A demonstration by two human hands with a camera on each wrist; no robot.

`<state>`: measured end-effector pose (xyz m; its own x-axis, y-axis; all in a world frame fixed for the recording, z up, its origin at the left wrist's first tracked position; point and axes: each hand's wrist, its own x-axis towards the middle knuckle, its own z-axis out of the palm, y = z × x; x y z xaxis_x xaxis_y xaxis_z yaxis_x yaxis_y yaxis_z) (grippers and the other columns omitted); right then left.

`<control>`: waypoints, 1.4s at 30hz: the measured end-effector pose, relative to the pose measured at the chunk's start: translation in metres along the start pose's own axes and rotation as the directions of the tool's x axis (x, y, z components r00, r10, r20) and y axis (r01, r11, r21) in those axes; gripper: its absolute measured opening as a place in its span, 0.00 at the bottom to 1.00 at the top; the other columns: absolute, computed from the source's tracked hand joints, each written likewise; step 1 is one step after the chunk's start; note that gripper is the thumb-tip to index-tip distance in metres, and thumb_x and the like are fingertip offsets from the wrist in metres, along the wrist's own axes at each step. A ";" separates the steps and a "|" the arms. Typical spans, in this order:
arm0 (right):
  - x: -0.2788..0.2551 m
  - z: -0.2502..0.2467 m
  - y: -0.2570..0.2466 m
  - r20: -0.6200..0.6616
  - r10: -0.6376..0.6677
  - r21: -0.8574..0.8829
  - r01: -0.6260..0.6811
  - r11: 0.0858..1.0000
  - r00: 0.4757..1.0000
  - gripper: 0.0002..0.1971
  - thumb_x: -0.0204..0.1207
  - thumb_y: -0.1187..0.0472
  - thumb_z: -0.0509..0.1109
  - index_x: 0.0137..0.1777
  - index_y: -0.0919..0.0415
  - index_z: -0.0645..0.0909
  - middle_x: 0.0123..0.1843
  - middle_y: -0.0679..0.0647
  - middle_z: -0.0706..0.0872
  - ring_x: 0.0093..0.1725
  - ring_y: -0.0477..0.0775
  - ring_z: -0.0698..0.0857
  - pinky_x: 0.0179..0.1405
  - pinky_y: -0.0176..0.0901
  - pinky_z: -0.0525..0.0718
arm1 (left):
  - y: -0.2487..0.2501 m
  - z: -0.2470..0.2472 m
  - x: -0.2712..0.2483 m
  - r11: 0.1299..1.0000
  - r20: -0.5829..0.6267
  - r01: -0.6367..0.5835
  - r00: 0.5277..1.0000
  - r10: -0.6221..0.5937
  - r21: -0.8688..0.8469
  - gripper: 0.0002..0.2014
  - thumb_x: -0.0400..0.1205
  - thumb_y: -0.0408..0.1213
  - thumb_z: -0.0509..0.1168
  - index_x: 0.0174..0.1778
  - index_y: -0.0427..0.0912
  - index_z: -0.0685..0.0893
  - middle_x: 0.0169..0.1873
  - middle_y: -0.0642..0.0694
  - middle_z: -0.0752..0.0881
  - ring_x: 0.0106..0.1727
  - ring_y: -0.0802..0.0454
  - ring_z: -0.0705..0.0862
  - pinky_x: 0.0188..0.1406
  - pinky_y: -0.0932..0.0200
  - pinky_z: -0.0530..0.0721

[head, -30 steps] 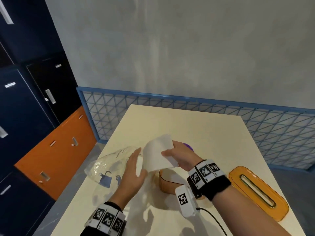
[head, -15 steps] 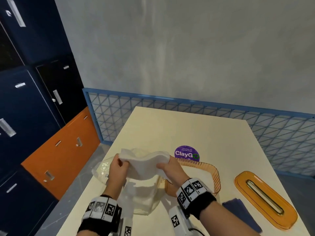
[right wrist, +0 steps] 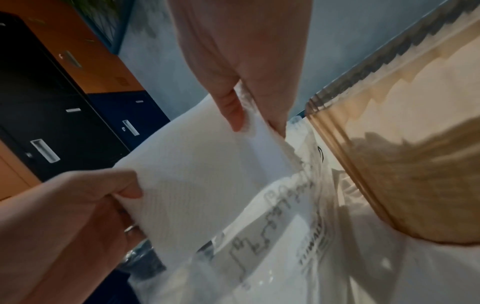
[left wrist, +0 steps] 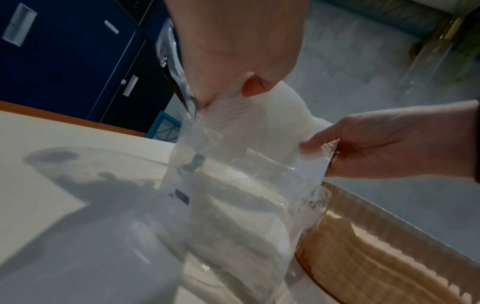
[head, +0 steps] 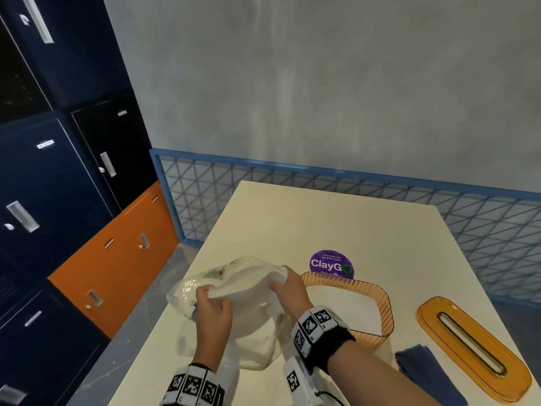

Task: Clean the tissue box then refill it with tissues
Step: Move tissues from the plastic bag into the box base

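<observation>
A white stack of tissues (head: pixel 246 284) sags between my two hands above a clear plastic bag (head: pixel 187 291) on the table. My left hand (head: pixel 212 300) pinches the stack's left end, thumb on top (left wrist: pixel 254 86). My right hand (head: pixel 281 281) pinches the right end (right wrist: pixel 259 131). In the left wrist view the bag's film (left wrist: pixel 233 205) covers the lower part of the tissues (left wrist: pixel 259 123). The open orange see-through tissue box (head: pixel 386 309) stands just right of my right hand. Its walls fill the right side of the right wrist view (right wrist: pixel 402 164).
The box's orange slotted lid (head: pixel 474 347) lies on the table at the right, and a folded blue cloth (head: pixel 424 373) lies in front of it. A purple round sticker (head: pixel 330 263) is behind the box. Lockers stand left, a blue mesh rail behind.
The tissue stack went from upright over the box to sagging over the bag further left. My left hand went from lying flat against it to pinching its end.
</observation>
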<state>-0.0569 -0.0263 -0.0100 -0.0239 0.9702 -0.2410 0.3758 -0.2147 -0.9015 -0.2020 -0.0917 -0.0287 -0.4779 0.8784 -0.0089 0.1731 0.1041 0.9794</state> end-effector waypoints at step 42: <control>-0.017 -0.153 0.058 -0.217 0.226 -0.506 -0.307 0.806 0.950 0.17 0.82 0.65 0.57 0.68 0.69 0.75 0.69 0.63 0.80 0.69 0.62 0.78 0.63 0.41 0.75 | 0.053 0.157 -0.012 0.723 0.543 -0.295 0.830 -0.131 0.625 0.13 0.83 0.33 0.59 0.62 0.34 0.74 0.60 0.37 0.81 0.60 0.41 0.82 0.55 0.52 0.79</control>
<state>0.1072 -0.0383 -0.0030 0.2628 0.8973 -0.3546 0.7789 -0.4142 -0.4709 -0.0519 -0.0230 -0.0089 0.0482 0.9682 -0.2454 0.8042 0.1081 0.5845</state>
